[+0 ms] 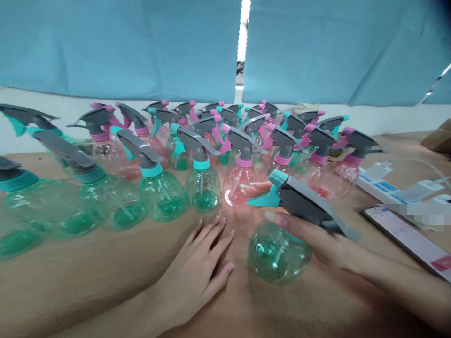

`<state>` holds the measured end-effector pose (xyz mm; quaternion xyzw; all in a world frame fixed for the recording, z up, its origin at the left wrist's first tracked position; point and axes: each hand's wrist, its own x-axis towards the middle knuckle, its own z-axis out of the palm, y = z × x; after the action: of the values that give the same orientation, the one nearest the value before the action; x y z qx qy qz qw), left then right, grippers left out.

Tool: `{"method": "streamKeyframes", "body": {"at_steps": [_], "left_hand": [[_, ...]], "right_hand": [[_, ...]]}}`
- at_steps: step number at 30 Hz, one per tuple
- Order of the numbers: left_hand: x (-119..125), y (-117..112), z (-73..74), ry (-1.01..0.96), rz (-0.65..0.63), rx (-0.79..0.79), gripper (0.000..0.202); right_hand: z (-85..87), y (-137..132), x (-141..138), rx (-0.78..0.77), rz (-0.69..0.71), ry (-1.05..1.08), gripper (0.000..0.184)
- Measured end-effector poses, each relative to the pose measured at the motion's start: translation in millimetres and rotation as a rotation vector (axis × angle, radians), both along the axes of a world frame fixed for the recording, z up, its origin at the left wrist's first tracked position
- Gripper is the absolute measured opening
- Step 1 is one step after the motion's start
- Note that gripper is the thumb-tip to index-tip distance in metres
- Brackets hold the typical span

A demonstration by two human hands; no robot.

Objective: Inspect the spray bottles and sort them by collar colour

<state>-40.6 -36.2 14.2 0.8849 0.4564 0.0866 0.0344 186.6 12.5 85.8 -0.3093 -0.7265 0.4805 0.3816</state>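
My right hand grips the neck of a green spray bottle with a grey and turquoise trigger head. That bottle leans a little in front of the others; whether its base touches the table I cannot tell. Palm down on the wooden table, my left hand lies with its fingers spread and holds nothing. Just beyond its fingertips stands another green spray bottle. Beside that one is a pink spray bottle, partly behind the fingers of my right hand.
Several more green and pink spray bottles stand in rows across the back and left. On the right lie a phone and a white power strip with plugged-in chargers. A brown box sits far right, and a blue curtain hangs behind.
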Motion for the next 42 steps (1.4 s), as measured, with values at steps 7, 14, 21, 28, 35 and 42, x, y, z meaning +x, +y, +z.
{"method": "streamKeyframes", "body": {"at_steps": [7, 14, 21, 28, 35, 42], "left_hand": [[0.3, 0.5, -0.4, -0.01, -0.001, -0.022, 0.049], [-0.1, 0.1, 1.9, 0.021, -0.002, -0.024, 0.049], [0.3, -0.3, 2.3, 0.012, -0.011, -0.028, 0.049], [1.3, 0.0, 2.1, 0.027, -0.004, -0.025, 0.049], [0.3, -0.3, 1.9, 0.036, -0.002, -0.019, 0.05], [0.7, 0.1, 0.2, 0.027, -0.015, -0.006, 0.049]], "right_hand": [[4.8, -0.8, -1.2, -0.012, -0.033, -0.004, 0.015], [0.9, -2.3, 2.4, -0.043, -0.039, -0.037, 0.024], [0.6, -0.7, 1.3, -0.064, -0.005, -0.031, 0.018], [-1.6, -0.3, 1.9, -0.035, -0.023, -0.053, 0.02], [-2.6, -0.8, 4.7, -0.013, -0.03, -0.074, 0.024], [-1.5, -1.0, 3.9, -0.031, 0.034, -0.016, 0.017]]}}
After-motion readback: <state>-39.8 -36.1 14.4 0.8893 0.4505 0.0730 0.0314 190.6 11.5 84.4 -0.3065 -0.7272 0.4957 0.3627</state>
